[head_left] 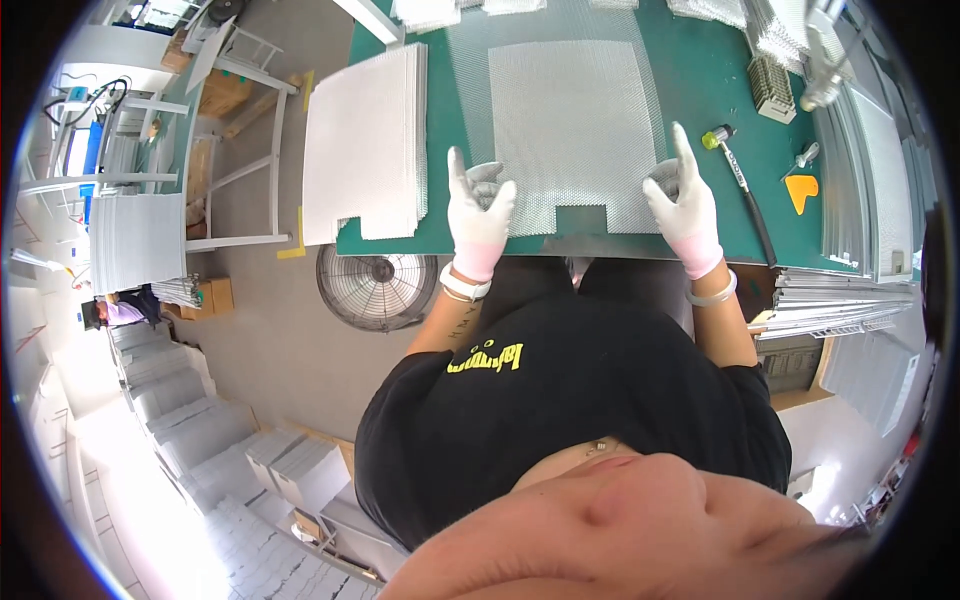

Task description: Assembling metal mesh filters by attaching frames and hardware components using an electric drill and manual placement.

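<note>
A silver, rectangular perforated-metal sheet (pixel 575 120), notched in its near edge, lies flat on the green tabletop (pixel 695 100) together with a wider, greyer mesh (pixel 470 110); which is uppermost I cannot tell. Taking the sheet as the dial's centre, with twelve away from the person, the white-gloved left hand (pixel 480 210) is at eight o'clock and the white-gloved right hand (pixel 685 205) at four. Both are spread, forefingers pointing away and thumbs inward, pinching nothing visible; whether they touch the mesh I cannot tell.

The sheet looks thin and light, probably springy rather than stiff, apt to kink at the notch corners and slide under smooth gloves. Both long side edges, near mid-length, seem the best hold, keeping clear of the notch.

At eight o'clock, on the floor well away, stand brown cardboard boxes (pixel 222 293), contents not discernible. Toward half past two, a grey ribbed block (pixel 770 90) might be a holder; nothing inside is readable.
</note>
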Motion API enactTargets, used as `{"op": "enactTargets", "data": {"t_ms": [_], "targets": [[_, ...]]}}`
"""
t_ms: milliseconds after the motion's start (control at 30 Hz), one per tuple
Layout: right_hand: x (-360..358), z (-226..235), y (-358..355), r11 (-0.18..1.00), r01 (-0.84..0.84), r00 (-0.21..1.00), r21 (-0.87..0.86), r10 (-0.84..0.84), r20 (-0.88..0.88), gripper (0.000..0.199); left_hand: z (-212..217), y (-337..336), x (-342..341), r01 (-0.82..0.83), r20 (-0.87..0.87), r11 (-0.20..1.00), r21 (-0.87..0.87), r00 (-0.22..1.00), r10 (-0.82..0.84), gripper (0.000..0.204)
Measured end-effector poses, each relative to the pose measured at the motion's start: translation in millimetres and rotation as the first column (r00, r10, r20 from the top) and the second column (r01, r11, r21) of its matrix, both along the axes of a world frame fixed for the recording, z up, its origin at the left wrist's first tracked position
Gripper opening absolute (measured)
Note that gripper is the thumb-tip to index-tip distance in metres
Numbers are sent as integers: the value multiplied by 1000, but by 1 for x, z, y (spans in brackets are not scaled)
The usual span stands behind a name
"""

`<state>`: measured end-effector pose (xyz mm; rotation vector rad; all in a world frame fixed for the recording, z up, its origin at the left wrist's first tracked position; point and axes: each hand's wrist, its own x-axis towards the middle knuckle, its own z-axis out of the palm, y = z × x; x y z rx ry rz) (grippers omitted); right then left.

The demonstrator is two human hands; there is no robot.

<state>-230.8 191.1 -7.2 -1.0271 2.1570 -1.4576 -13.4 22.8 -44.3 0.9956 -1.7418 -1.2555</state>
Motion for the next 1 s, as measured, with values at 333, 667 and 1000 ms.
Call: {"op": "enactTargets", "data": {"t_ms": [333,667,1000], "targets": [[-6,-36,5,972,68,970,224,-12,-243,63,-19,-9,-10,239,517,889,-390,856,-4,68],[-3,-43,1,949,69,943,309,39,-330,54,-25,-16,-11,291,621,889,-355,784,-8,67],[-8,-45,2,932,4,914,362,143,-380,51,-26,-18,-11,320,653,871,-373,757,2,69]]}}
